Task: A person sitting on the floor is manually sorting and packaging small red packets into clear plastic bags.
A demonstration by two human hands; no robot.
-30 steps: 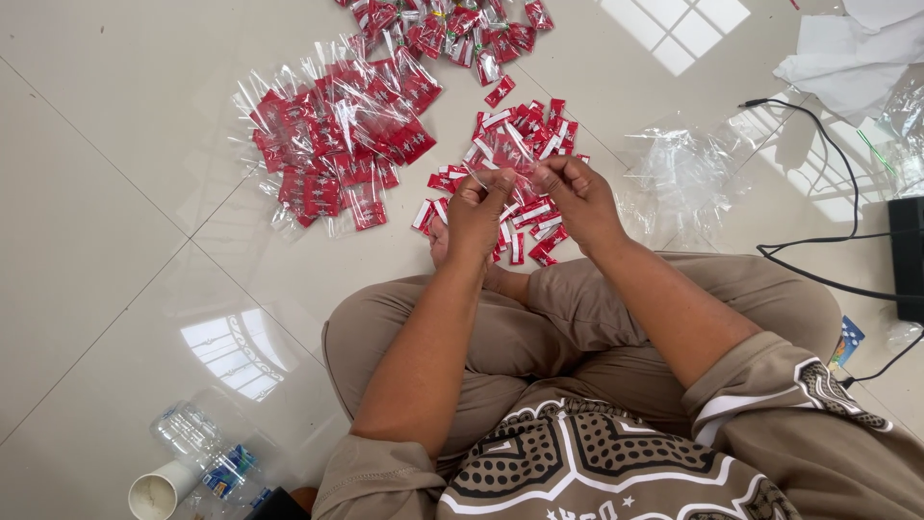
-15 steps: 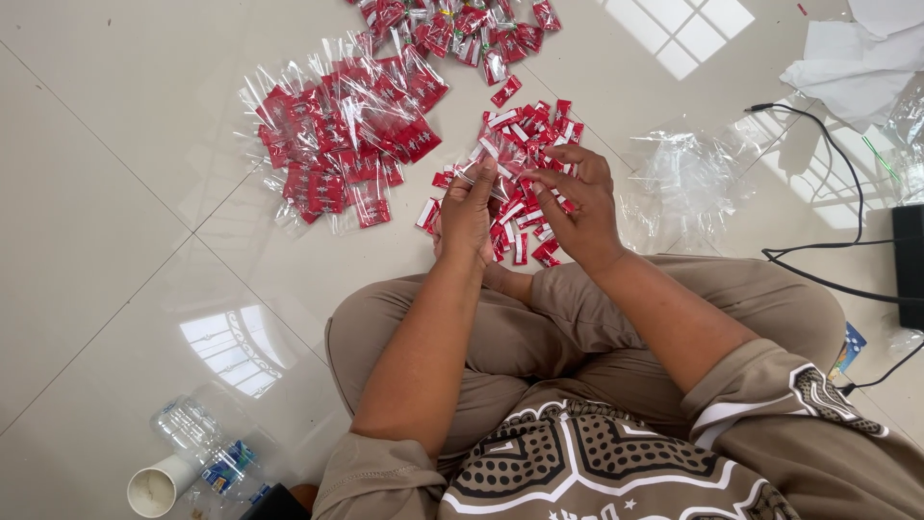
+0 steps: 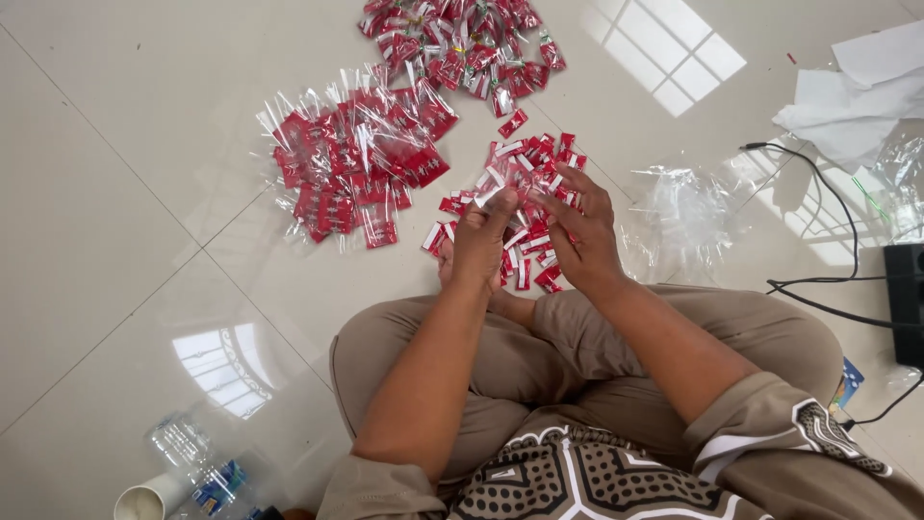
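1. Pinching one small red-and-white sachet, the left hand holds it just above the loose pile.
2. The right hand meets it with fingertips nearly together; whether it grips anything I cannot tell.
3. Better to hold by the edges, keeping clear of the bagged heap further left.

Black cable: landmark, on pale floor tiles. White paper sheets just above it; black box beside its right end; plastic bottle and white cup far lower left.
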